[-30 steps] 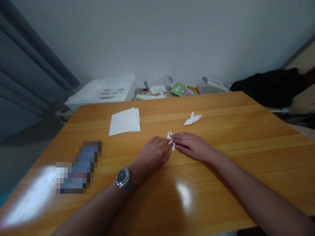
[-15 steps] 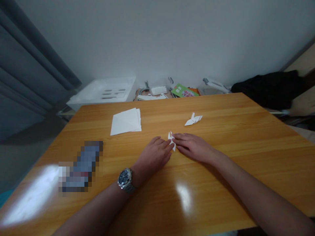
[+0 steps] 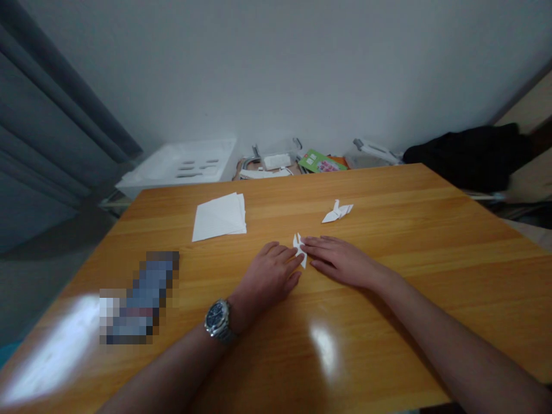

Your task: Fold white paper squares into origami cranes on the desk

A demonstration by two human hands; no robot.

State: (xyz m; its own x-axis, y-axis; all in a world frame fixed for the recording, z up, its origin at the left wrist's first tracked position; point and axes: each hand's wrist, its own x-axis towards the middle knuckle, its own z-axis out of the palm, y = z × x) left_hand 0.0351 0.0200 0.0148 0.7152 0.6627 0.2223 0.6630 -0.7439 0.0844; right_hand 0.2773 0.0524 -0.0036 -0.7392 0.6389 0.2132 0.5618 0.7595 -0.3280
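A small folded white paper lies on the wooden table between my hands, with narrow points at its far end and one at its near end. My left hand, with a watch on the wrist, rests its spread fingertips on the paper's left side. From the right, my right hand touches the paper with outstretched fingers, flat and low over the table. Behind my right hand stands a folded white paper bird. A stack of white paper sheets lies farther back on the left.
A blurred-out phone-like object lies on the table at the left. Beyond the far edge are a white tray, a green booklet and dark cloth.
The view has shifted slightly. My hands stay at the folded paper, with my left fingers a little differently placed on it.
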